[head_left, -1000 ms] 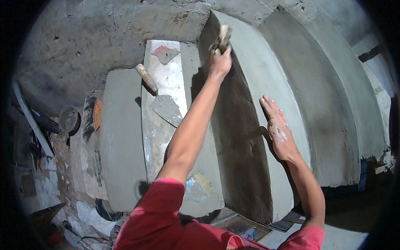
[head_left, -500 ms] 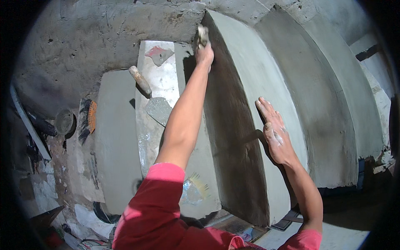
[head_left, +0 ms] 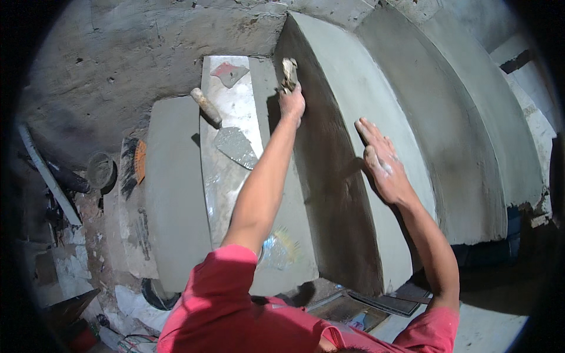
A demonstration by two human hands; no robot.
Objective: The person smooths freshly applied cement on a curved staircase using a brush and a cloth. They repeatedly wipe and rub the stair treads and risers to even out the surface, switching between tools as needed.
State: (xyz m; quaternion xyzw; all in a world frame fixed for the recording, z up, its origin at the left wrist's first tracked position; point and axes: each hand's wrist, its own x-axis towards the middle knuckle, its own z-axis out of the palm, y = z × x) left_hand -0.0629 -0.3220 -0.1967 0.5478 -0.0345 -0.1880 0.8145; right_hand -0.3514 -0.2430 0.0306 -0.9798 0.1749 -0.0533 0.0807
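My left hand point(head_left: 292, 101), arm stretched forward, grips a crumpled, mortar-smeared cloth or pad point(head_left: 289, 72) against the upper part of a dark, freshly smoothed step face point(head_left: 323, 176). My right hand point(head_left: 382, 162), dusted with pale residue, lies with fingers extended along the edge of the pale step top point(head_left: 382, 235). Left of my left arm, a trowel point(head_left: 234, 147) with wet grey mortar and a worn wooden handle rests on a whitish board point(head_left: 235, 100). A reddish-grey patch of mortar point(head_left: 229, 75) sits near the board's far end.
More curved cement steps point(head_left: 441, 147) rise to the right; a rough wall point(head_left: 147, 53) runs behind. At left lie a bucket point(head_left: 101, 172), a brush with orange back point(head_left: 139, 162), a long strip point(head_left: 47, 173) and debris. A dark bucket point(head_left: 156, 294) is at lower left.
My left hand has come back a little toward me along the dark step face, still gripping the pad. My right hand has shifted slightly forward along the edge. The view has shifted slightly.
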